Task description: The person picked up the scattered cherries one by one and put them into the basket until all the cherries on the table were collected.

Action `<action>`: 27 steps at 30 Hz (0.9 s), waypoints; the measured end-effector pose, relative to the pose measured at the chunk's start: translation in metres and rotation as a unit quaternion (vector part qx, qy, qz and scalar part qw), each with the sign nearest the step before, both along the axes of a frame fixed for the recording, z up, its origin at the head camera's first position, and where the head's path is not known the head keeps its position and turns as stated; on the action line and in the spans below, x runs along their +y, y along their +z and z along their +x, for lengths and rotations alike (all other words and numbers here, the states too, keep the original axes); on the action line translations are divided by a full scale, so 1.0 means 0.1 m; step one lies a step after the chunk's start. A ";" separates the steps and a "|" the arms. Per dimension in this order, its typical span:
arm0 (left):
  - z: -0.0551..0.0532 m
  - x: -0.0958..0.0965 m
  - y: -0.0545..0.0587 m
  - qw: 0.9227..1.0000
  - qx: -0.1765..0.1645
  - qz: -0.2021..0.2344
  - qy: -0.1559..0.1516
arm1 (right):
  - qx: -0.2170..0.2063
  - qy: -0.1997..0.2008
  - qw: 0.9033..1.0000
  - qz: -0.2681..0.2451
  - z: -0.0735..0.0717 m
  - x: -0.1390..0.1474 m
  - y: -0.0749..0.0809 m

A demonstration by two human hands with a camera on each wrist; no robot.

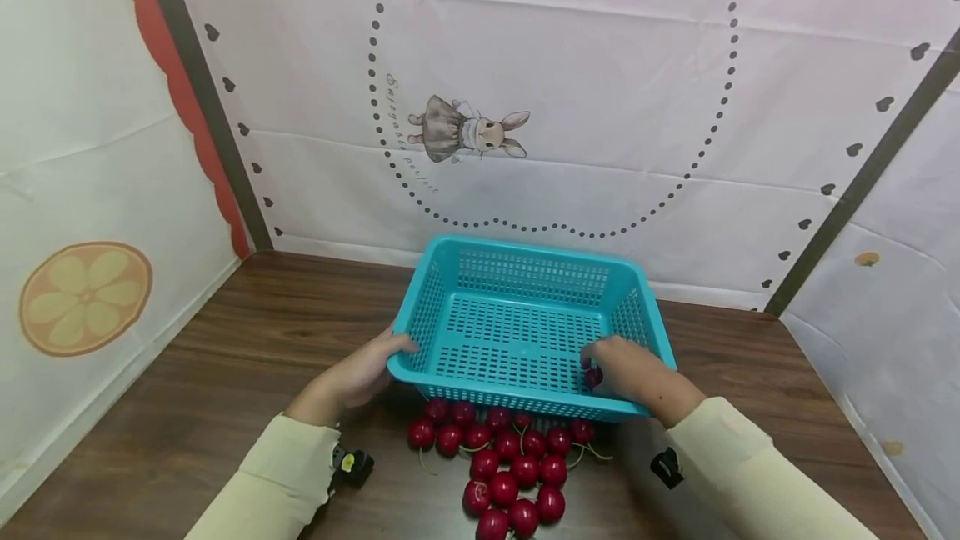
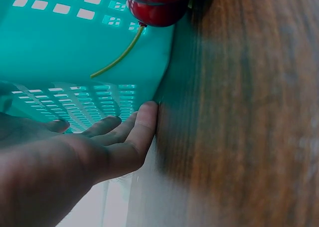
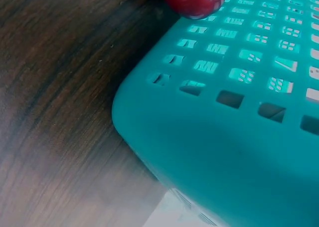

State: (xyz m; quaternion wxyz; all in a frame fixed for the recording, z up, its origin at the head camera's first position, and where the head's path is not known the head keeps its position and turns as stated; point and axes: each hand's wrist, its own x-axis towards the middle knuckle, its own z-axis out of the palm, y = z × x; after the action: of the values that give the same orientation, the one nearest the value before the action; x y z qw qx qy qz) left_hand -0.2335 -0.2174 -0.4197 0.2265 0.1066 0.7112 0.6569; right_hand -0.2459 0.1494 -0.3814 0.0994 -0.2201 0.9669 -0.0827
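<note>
Holds a cherry (image 1: 593, 377) beneath the right hand (image 1: 628, 369), inside the near right corner of the basket (image 1: 517, 330), gripping its left rim with the left hand (image 1: 365, 371).

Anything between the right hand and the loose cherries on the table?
Yes: the near wall of the basket. The right hand is inside, near the front right corner, holding one cherry; the loose cherries lie outside that wall, on the table.

One basket (image 1: 532, 251), around twenty visible cherries (image 1: 503, 487), two hands (image 1: 363, 369)
</note>
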 end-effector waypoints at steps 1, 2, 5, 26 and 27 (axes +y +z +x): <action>0.00 0.00 0.00 1.000 -0.001 0.000 0.000 | 0.001 0.000 1.000 0.000 0.00 0.01 0.00; 0.00 0.01 -0.01 1.000 -0.001 0.000 0.000 | 0.003 -0.001 1.000 0.000 0.01 0.01 0.00; 0.01 0.02 -0.02 1.000 -0.004 -0.002 0.001 | 0.030 0.002 1.000 -0.006 0.03 0.03 0.04; -0.03 -0.04 0.02 1.000 0.009 -0.022 -0.017 | 0.115 0.155 0.952 -0.237 1.12 -0.11 0.17; -0.03 -0.05 0.02 1.000 0.008 -0.023 -0.019 | 0.087 0.168 0.956 -0.224 1.15 -0.12 0.14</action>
State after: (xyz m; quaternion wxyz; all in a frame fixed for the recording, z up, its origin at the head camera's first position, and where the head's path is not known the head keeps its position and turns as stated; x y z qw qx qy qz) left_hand -0.2365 -0.2219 -0.4181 0.2358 0.1202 0.7259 0.6349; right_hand -0.1312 0.1374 -0.3669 -0.0243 -0.4026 0.8775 -0.2596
